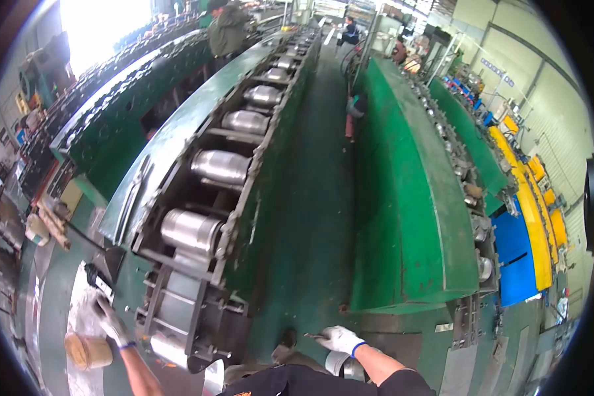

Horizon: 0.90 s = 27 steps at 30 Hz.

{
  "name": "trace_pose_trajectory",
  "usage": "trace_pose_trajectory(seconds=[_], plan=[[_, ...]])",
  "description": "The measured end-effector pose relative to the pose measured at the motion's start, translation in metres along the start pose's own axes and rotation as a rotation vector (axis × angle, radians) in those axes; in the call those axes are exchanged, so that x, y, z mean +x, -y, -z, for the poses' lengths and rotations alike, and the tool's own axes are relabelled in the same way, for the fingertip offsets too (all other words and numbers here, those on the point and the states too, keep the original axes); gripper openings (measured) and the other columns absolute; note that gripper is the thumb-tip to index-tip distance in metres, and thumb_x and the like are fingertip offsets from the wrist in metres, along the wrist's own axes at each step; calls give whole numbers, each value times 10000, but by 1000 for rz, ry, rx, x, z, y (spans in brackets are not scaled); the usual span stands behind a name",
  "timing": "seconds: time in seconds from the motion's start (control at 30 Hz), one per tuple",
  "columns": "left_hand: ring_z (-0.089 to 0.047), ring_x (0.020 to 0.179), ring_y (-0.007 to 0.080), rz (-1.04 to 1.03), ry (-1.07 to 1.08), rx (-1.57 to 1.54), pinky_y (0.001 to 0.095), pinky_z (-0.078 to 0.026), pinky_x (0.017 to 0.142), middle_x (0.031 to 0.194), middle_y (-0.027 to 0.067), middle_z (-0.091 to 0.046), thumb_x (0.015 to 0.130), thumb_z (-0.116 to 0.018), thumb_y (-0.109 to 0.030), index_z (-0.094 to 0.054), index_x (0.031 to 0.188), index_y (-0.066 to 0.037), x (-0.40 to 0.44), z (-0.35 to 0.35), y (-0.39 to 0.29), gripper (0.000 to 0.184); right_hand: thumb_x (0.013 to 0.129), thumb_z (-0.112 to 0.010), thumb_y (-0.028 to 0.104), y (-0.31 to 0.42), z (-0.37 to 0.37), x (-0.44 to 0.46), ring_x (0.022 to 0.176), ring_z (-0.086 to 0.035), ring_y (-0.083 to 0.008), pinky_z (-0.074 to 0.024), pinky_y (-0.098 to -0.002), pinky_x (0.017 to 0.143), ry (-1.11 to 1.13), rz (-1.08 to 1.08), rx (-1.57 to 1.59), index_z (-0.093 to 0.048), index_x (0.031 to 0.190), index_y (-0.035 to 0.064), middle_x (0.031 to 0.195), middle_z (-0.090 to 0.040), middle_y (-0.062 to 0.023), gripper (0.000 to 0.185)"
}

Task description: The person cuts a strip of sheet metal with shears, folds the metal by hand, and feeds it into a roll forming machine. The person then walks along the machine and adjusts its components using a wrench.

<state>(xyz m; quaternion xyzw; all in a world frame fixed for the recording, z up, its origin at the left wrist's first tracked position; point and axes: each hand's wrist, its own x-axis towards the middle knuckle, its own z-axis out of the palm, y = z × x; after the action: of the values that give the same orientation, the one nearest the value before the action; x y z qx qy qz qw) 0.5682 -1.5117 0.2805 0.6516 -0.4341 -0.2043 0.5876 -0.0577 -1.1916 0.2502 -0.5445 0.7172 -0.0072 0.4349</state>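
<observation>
My left hand (113, 325), in a white glove with a blue cuff, reaches down at the lower left with its fingers stretched out. Just beyond its fingertips lies a dark object with a pale label (99, 280), on a whitish strip. Close to that wrist stands a tan bucket (88, 351). My right hand (343, 340), gloved the same way, is closed in front of my body around a thin metal piece (312, 336); its exact kind is too small to make out. A shiny metal cylinder (343, 364) is partly hidden below the right wrist.
A long green roller frame (208, 290) with several steel rollers (191, 231) runs ahead on the left. Long rods (132, 198) lie on its side plate. Another green machine (409, 198) flanks the aisle (303, 218). Other people (228, 30) are farther back.
</observation>
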Motion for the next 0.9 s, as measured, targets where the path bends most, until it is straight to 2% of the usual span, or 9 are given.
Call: trace_pose_trajectory(seconds=[0.07, 0.2, 0.33, 0.5, 0.6, 0.67, 0.77, 0.87, 0.9], plan=[[-626, 1113, 231, -282, 48, 112, 334, -472, 1003, 1214, 133, -673, 1067, -567, -311, -620, 1258, -2, 45, -73, -48, 367, 960, -590, 457, -19, 55, -2, 1054, -689, -407, -549, -485, 900, -113, -128, 31, -737, 1142, 141, 1089, -738, -185, 393], [-599, 1243, 439, -374, 168, 728, 460, -465, 1059, 1371, 268, -612, 987, -604, -464, -540, 1401, -7, 77, -181, -136, 620, 962, -608, 444, -40, 113, 44, 1049, -699, -393, -557, -481, 887, -385, -76, 124, -740, 1142, 137, 1081, -742, -168, 379], [-617, 1232, 402, -245, 285, 1195, 460, -481, 1057, 1324, 239, -647, 979, -589, -451, -559, 1403, -41, 114, -237, -119, 591, 964, -634, 432, -29, 153, 101, 1030, -704, -389, -558, -456, 885, -406, 99, 253, -741, 1146, 123, 1066, -748, -163, 374], [-651, 1108, 414, -269, 331, 1059, 471, -515, 970, 1133, 244, -703, 817, -733, -376, -680, 1116, -10, 170, -252, -110, 475, 967, -609, 457, -33, 220, 174, 1046, -695, -403, -550, -472, 901, -271, 35, 160, -733, 1180, 130, 1078, -742, -186, 409], [-588, 648, 157, -64, 427, 664, 337, -500, 598, 728, 97, -653, 775, -685, -100, -630, 924, 30, 197, -264, -89, 205, 946, -597, 452, -67, 267, 230, 1081, -682, -409, -542, -497, 924, -164, -82, 58, -731, 1168, 105, 1108, -730, -217, 433], [-536, 623, 183, -214, 343, 586, 397, -455, 578, 675, 130, -611, 797, -653, -82, -602, 859, 51, 193, -280, -79, 155, 923, -608, 450, -100, 292, 267, 1083, -686, -409, -541, -490, 933, -178, -184, 58, -733, 1156, 92, 1107, -725, -236, 445], [-618, 758, 337, -244, 167, 729, 442, -484, 726, 827, 238, -656, 856, -705, -142, -655, 948, 73, 203, -297, -68, 239, 896, -624, 480, -163, 321, 315, 1088, -693, -399, -548, -467, 933, -193, -352, 122, -729, 1164, 67, 1113, -727, -240, 503], [-660, 931, 278, -150, 137, 672, 392, -516, 865, 1028, 196, -709, 951, -708, -198, -664, 1158, 77, 216, -332, -86, 347, 875, -640, 508, -224, 349, 356, 979, -731, -357, -558, -455, 865, -218, -510, 247, -762, 1063, 57, 983, -757, -196, 504], [-679, 1009, 263, -133, 103, 659, 372, -527, 936, 1106, 182, -719, 964, -711, -195, -632, 1249, 89, 225, -347, -88, 410, 880, -629, 512, -237, 365, 366, 1085, -692, -379, -542, -463, 934, -186, -557, 284, -740, 1163, 79, 1115, -723, -223, 529]])
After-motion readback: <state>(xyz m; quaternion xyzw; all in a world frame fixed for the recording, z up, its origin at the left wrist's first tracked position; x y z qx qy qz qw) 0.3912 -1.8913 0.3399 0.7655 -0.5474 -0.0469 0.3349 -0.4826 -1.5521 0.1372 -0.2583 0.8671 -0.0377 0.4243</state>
